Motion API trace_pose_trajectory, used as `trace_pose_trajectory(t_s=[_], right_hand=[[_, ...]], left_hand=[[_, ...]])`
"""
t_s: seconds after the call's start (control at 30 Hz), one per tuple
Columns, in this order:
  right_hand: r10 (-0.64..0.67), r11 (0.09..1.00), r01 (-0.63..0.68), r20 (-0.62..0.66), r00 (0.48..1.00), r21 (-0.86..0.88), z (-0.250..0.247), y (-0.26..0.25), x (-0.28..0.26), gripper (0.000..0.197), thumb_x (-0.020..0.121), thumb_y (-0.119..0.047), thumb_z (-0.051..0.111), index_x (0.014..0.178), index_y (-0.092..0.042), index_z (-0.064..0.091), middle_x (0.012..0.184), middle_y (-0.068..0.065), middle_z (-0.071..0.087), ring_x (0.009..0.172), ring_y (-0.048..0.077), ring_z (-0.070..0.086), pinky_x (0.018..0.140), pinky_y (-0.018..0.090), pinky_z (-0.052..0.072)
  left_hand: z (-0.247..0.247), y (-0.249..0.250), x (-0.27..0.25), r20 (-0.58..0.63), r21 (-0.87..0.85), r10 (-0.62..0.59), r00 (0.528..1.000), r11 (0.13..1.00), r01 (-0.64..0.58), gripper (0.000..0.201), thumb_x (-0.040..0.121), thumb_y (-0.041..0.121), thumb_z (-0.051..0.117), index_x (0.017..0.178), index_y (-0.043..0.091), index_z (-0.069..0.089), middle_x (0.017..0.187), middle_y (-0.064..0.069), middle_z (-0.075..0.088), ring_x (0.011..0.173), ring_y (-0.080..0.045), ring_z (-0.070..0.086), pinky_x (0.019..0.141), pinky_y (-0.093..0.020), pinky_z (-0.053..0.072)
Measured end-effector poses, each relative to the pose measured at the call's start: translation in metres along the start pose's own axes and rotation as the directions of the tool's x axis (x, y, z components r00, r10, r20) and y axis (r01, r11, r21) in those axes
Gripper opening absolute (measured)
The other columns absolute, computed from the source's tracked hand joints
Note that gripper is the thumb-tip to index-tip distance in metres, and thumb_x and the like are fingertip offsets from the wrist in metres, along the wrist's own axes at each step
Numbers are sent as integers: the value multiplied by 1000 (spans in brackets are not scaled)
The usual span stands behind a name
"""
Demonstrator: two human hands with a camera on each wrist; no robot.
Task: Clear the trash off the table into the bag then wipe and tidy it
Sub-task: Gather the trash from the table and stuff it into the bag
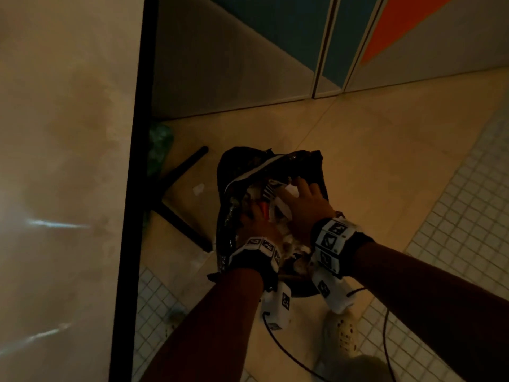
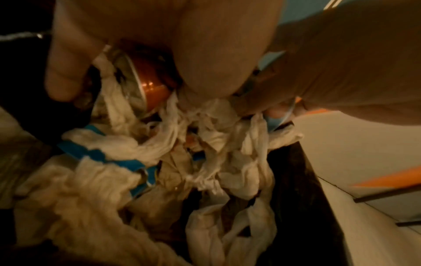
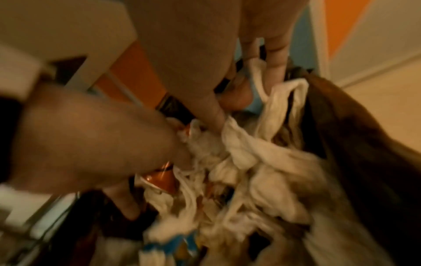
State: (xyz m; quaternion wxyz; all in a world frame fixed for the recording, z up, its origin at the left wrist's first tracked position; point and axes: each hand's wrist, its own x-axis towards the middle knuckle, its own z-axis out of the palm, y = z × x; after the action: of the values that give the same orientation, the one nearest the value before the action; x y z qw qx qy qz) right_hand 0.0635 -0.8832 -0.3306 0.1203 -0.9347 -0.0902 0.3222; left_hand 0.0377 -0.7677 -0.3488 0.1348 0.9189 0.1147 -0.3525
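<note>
Floor tiles surround a black trash bag (image 1: 275, 166); both hands' fingers, left hand (image 1: 256, 219) and right hand (image 1: 305, 199), clutch light, soft crumpled napkins (image 2: 205, 144) beside a slippery orange can (image 2: 154, 86).

Dim, warm orange-tinted light throughout. In the head view, pale streaks of glare cross the desk (image 1: 63, 161), left of the black bag (image 1: 275, 166), whose interior falls in deep shadow. Straight edges bow toward the frame borders. Both wrist views are soft; the right wrist view is motion-blurred.
</note>
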Motion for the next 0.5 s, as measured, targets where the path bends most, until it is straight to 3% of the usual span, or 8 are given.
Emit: trace_pose_trajectory(t_s=[0.03,0.13,0.23,0.3,0.4,0.5], right_hand=[[-54,997,55,13,998,-50,4,1,1,81,85,-24,66,148,-35,17,155,8,4,138,40,13,99,48,46],[-120,987,133,134,984,-95,10,4,8,68,89,-30,61,147,-34,26,154,8,9,138,41,11,107,51,38],[-73,974,126,265,962,-187,10,10,27,67,89,-30,62,148,-25,29,151,12,17,137,42,18,111,51,32],[-61,955,148,318,946,-257,12,11,41,62,89,-32,61,145,-18,35,150,15,22,135,42,25,111,51,32],[-20,948,133,366,931,-288,20,10,54,53,94,-36,53,140,-13,42,146,18,30,132,41,32,110,49,33],[45,959,66,374,926,-277,31,11,60,47,96,-27,53,137,-6,43,142,20,39,128,38,42,108,43,37]], left_hand=[[9,0,5,31,78,42,999,996,-44,103,85,63,49,148,18,-19,157,-12,-13,143,-42,-1,114,-58,15],[27,2,13,104,32,5,995,999,-8,109,81,66,52,147,18,-21,156,-10,-21,144,-39,-8,114,-59,11],[37,2,19,66,-1,-14,998,1000,15,103,86,60,50,147,14,-19,156,-15,-18,144,-40,-8,114,-59,8],[37,4,22,129,74,36,991,996,-45,100,90,59,44,145,10,-23,154,-15,-24,142,-43,-15,114,-60,4],[40,2,28,178,148,86,980,983,-113,94,92,56,40,146,10,-22,153,-18,-27,139,-47,-18,112,-63,5],[57,-5,40,208,175,78,975,978,-115,91,91,60,36,148,15,-19,153,-18,-27,139,-47,-18,111,-65,0]])
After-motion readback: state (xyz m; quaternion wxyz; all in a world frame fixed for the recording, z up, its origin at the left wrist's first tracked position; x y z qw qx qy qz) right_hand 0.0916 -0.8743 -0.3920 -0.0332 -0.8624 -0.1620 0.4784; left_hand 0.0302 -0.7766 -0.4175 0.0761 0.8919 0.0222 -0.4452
